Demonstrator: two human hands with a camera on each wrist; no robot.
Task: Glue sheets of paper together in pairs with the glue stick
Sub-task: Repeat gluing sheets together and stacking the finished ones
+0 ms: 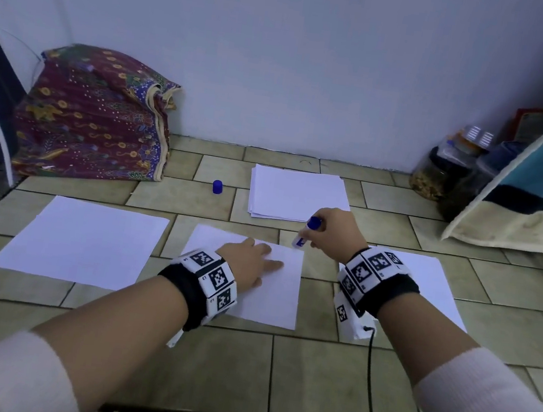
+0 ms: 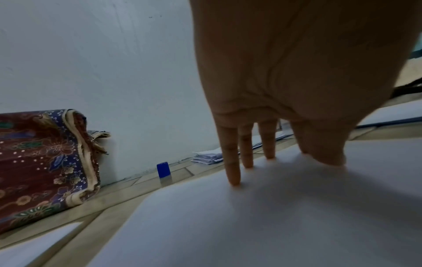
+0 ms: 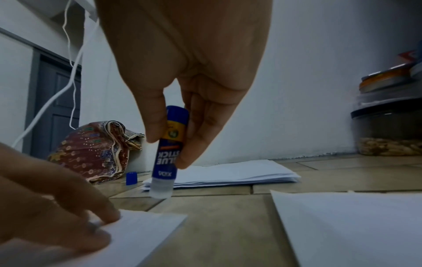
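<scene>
Tiled floor meeting a plain pale wall.

The floor is laid in beige rectangular tiles with dark grout lines, staggered like brickwork. The wall is bare, bluish-white and evenly lit, without hard shadows. At the left end of the wall a folded batik cloth, maroon with yellow and blue flowers, leans against it. In the far right corner stand clear jars with dark lids, holding dry food. A teal, navy and cream fabric hangs in from the right edge. In the right wrist view a grey door and white cords show at far left.
</scene>
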